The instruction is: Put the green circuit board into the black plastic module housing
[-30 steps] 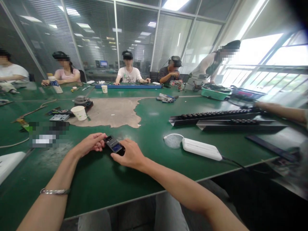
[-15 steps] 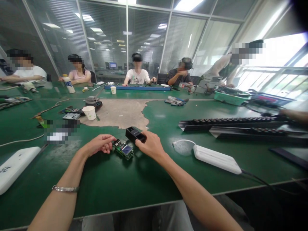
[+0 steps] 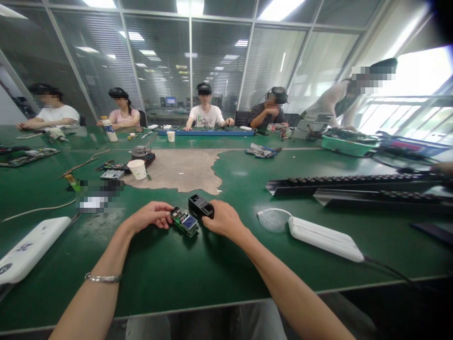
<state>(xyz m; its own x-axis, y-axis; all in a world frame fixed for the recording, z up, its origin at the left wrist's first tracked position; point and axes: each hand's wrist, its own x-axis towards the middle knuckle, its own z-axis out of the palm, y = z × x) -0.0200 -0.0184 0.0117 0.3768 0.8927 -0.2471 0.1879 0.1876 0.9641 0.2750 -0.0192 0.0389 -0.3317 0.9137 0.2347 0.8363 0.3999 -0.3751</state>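
A small green circuit board (image 3: pixel 185 223) with a little display screen lies in front of me, tilted away to the left. The bent fingers of my left hand (image 3: pixel 152 218) close on its left end. Just beyond the board's right side is a black plastic housing (image 3: pixel 198 205) with rectangular openings. My right hand (image 3: pixel 226 218) grips the housing's right end between thumb and fingers, covering that part. The housing and board are very near each other; I cannot tell whether they touch.
White power banks or strips lie left (image 3: pixel 35 248) and right (image 3: pixel 323 238), with cables. Long black metal rails (image 3: pixel 354 184) are at right. A paper cup (image 3: pixel 137 169) stands beside small electronic parts on a brown sheet (image 3: pixel 173 170). Several people sit or lean across the green table.
The view has shifted slightly. My right hand has brought the black housing a little lower and closer to the circuit board. My left fingers have come down slightly at the board's end.
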